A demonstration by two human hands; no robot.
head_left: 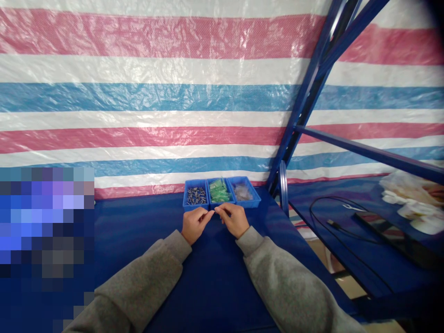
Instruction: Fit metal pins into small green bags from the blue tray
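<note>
My left hand [196,224] and my right hand [233,219] meet fingertip to fingertip just in front of three blue bins. Both are closed in a pinch, and whatever sits between the fingers is too small to make out. Behind my left hand is a blue bin [185,201] of small metal pieces [196,195]. The middle bin [210,203] holds green plastic packets [218,189], partly hidden by my right hand. Clear plastic bags [243,192] lie in the right bin [255,200].
The bins stand at the back of a blue table [138,236], against a striped plastic sheet [156,97]. A blue metal frame [308,88] rises at right. Beyond it, another blue surface bears a black cable [350,237], a dark flat object and plastic bags [416,203]. The left side is blurred out.
</note>
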